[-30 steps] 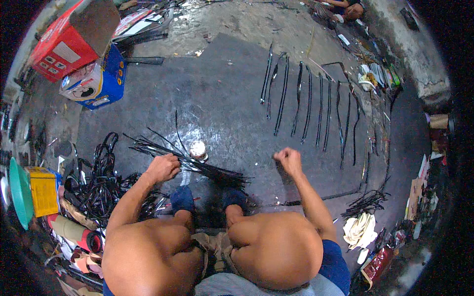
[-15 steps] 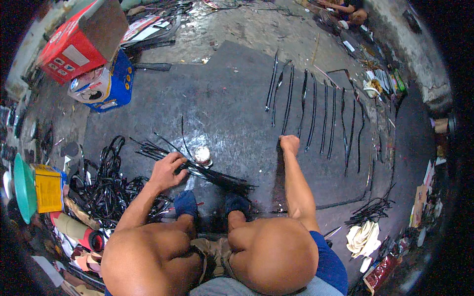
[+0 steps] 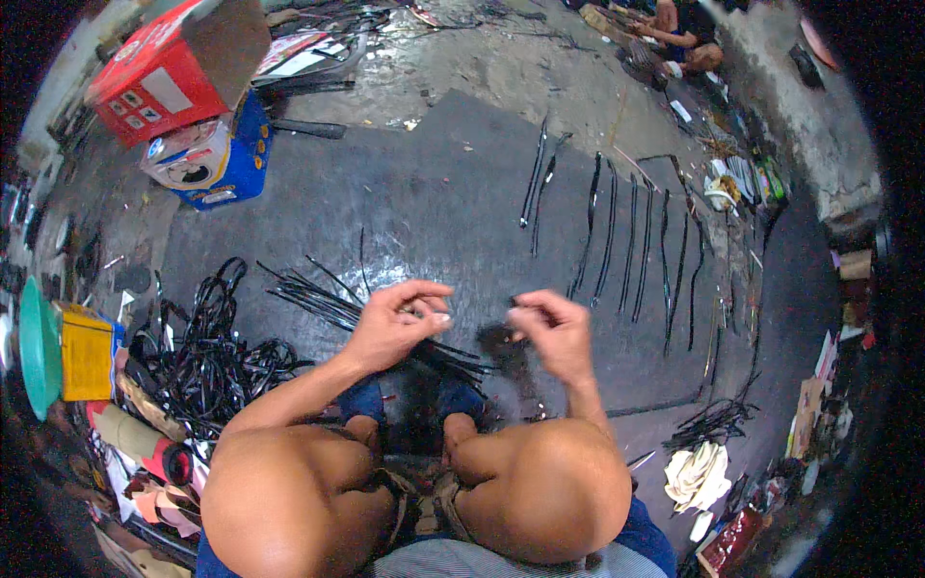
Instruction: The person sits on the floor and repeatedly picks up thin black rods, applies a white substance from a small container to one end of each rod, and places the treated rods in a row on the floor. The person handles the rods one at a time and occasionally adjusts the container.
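My left hand point(image 3: 400, 323) hovers over a bundle of thin black strips point(image 3: 323, 294), its fingers curled and the thumb apart from the index finger. Nothing shows between them. Across from it, my right hand point(image 3: 557, 332) is pinched on a black strip point(image 3: 515, 302), mostly lost in motion blur in front of the fingertips. Farther right, several black strips point(image 3: 614, 231) lie side by side in a loose row on the dark mat point(image 3: 385, 193). The round white container beside the bundle is hidden behind my left hand.
A tangled black heap point(image 3: 217, 337) lies to the left, near a yellow tin point(image 3: 89, 352) and a green basin point(image 3: 39, 347). Red point(image 3: 159, 82) and blue point(image 3: 226, 159) boxes stand far left. A cream cloth point(image 3: 698, 477) lies at right. Another person point(image 3: 679, 39) sits far right.
My right hand has come back from the row toward the middle, and one strip is gone from the row. My left hand has lifted off the bundle and moved right.
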Demonstrator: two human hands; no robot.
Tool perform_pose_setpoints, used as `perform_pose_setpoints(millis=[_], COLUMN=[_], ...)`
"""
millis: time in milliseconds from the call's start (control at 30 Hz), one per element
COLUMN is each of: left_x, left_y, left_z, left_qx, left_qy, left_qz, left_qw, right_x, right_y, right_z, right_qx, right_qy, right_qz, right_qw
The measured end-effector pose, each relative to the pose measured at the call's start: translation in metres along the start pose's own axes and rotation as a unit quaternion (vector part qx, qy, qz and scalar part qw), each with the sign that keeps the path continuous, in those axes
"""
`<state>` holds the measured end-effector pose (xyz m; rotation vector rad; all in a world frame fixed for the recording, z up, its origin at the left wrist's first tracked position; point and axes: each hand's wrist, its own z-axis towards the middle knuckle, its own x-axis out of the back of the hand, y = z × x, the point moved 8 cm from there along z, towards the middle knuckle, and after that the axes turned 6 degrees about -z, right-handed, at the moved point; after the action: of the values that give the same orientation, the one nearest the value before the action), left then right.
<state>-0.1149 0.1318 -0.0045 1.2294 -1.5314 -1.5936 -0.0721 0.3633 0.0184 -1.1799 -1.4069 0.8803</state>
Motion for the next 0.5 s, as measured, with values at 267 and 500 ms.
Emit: perform_pose_setpoints(millis=[267, 500], left_x=[0.025, 0.046], left_y=[-0.026, -0.039], left_z=[-0.014, -0.017], left_qx=[0.031, 0.061], left_qy=[0.099, 0.13], left_qz=[-0.042, -0.163], left_qw=[0.994, 0.976], right_x=[-0.098, -0.116], right_y=[-0.037, -0.069], right_z=[0.003, 0.002], right_qx=[0.133, 0.331], right_qy=[-0.049, 0.01], right_qz=[-0.175, -0.245], right_qw=[0.974, 0.911])
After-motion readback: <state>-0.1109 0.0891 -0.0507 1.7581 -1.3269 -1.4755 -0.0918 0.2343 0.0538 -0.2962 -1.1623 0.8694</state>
